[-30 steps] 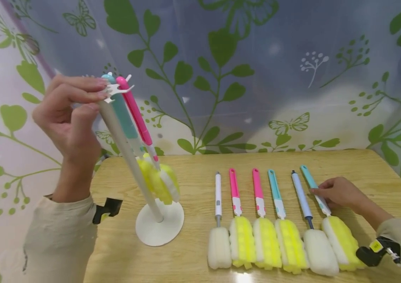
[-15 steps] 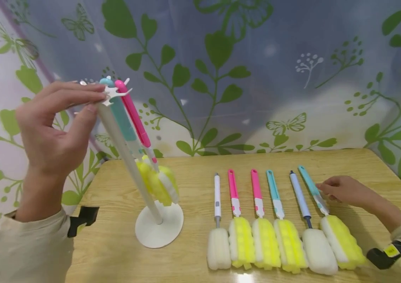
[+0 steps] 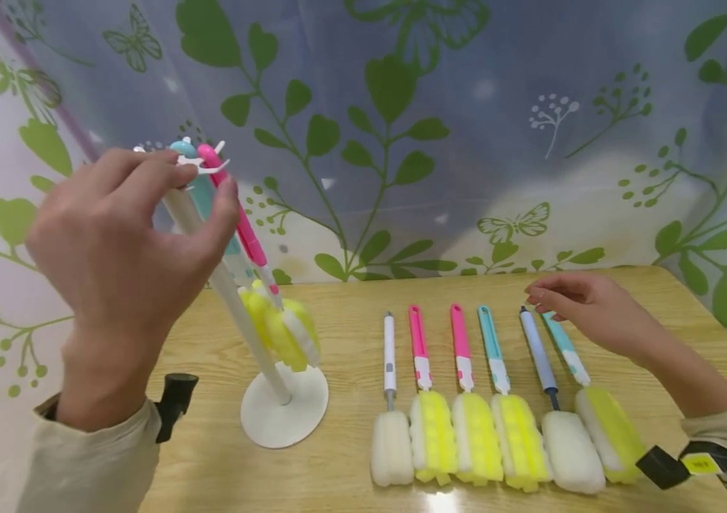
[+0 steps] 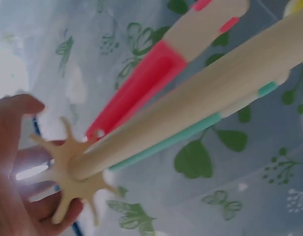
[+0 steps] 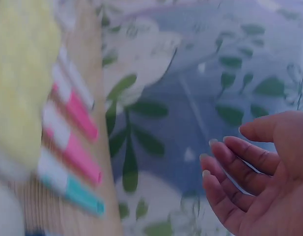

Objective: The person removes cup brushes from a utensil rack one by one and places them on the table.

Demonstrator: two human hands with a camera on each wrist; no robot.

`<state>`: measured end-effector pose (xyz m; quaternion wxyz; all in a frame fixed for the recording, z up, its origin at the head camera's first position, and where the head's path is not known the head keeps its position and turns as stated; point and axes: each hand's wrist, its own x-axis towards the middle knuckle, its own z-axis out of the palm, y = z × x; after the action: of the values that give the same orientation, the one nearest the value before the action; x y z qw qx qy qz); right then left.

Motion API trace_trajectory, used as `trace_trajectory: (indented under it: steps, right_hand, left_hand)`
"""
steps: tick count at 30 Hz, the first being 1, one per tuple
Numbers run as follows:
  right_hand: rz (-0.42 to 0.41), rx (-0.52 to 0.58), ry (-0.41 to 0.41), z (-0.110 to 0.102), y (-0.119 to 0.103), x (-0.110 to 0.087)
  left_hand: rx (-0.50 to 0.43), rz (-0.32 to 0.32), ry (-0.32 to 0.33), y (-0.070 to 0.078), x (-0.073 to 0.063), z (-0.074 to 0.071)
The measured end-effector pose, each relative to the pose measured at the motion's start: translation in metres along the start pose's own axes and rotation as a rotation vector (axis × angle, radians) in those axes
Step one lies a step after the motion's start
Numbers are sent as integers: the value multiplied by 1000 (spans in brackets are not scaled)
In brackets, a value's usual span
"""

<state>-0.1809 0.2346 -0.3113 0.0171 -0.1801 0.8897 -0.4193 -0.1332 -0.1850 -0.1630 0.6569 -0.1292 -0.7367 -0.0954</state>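
A white stand (image 3: 284, 431) with a round base and a hooked top stands on the left of the table. A pink-handled bottle brush (image 3: 249, 239) and a teal-handled one hang from it, their yellow-and-white sponge heads low beside the pole. My left hand (image 3: 120, 242) is at the stand's top, fingers over the hooks and thumb apart from the pole. In the left wrist view the fingers lie behind the star-shaped hooks (image 4: 75, 167). Over the handle ends of the rightmost teal brush (image 3: 566, 348) and the light-blue brush (image 3: 538, 353), my right hand (image 3: 601, 320) hovers, holding nothing.
A row of bottle brushes lies on the wooden table (image 3: 351, 335), heads toward me: a white one (image 3: 390, 356), two pink ones including this pink brush (image 3: 461, 345), and a teal one (image 3: 495, 345). A patterned curtain (image 3: 363, 142) hangs behind the table.
My right hand has left the rightmost teal brush's handle and risen up and left. My left hand has turned at the stand's top, its thumb swinging away to the right. The brushes stay put.
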Motion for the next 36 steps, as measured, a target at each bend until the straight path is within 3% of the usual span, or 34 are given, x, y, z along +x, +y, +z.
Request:
trace_trajectory:
  steps: [4,9,15,20,26,32,36]
  right_hand:
    - [-65,141,-44,19,-38,-5]
    - [-162,290,-123,37,-73,-9]
    - [-244,376,-154,50,-97,0]
    - [-280,426,-151,66,-116,20]
    - [-360,491,-154,87,-148,45]
    - [-425,412,-107,118,-178,74]
    - [-459,397,-104,137,-193,89]
  left_hand:
    - [0,-86,174,1,-6,16]
    - [-28,-128,285,-1,-8,26]
    - [-324,-120,370,-3,-6,36]
    - [-464,-92,374,-6,-3,38]
    - [-635,-79,318,-18,-1,40]
    - [-836,-138,295,-19,0,34]
    - [-908,-160,310,-16,1,32]
